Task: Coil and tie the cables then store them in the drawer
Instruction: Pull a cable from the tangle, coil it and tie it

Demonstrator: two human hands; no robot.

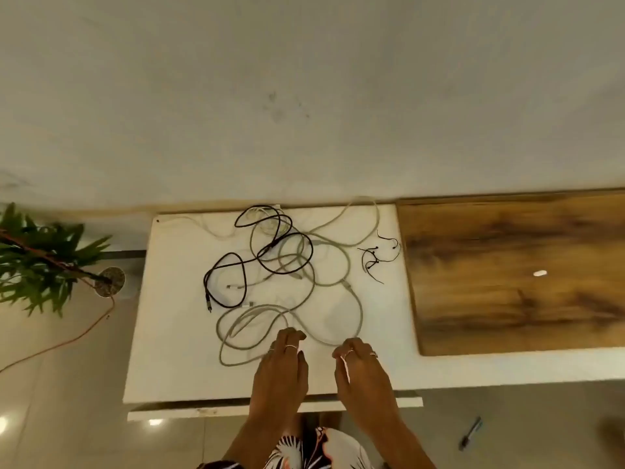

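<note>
The grey cable (306, 292) is lying tangled with a black cable (236, 269) on the white table (169, 333). The left hand (280, 370) and right hand (363, 374) are reaching its near loop; whether the fingers are gripping it, I cannot tell.

No text, label, brand, number or sign can be read anywhere in the head view; the picture is too soft for any small print to be made out.
</note>
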